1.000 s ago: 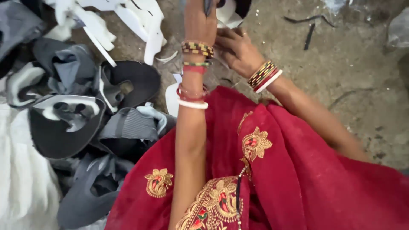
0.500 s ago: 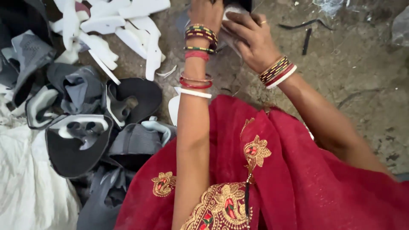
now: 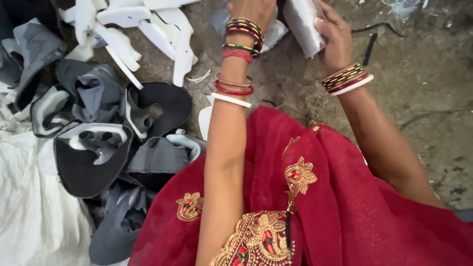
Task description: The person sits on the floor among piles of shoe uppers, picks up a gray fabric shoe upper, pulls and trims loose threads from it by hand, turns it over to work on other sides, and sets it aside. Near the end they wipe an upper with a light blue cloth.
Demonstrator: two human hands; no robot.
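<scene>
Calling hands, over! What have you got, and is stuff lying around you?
Right hand gripping a pale grey sheet piece. Left hand at its other side, grip unclear. Grey and black cut pieces heaped left; white offcuts beyond.

Deep red cloth [image 3: 345, 207] carries gold floral embroidery. Bangles [image 3: 347, 78] run red, gold, green and white. Shoe pieces [image 3: 93, 157] are black and grey; foam cut-outs [image 3: 148, 24] are white.

Bare, rough concrete floor [image 3: 423, 123], grey-brown, gritty and stained, with fine cracks. Scattered over it near the top right: a thin dark strip [image 3: 370, 48] and pale threads [image 3: 401, 7], perhaps lint. At the left edge, a crumpled white cloth [image 3: 29, 207] spread over the ground. Soft, even daylight, without hard shadows. No walls, windows or furniture within view.
</scene>
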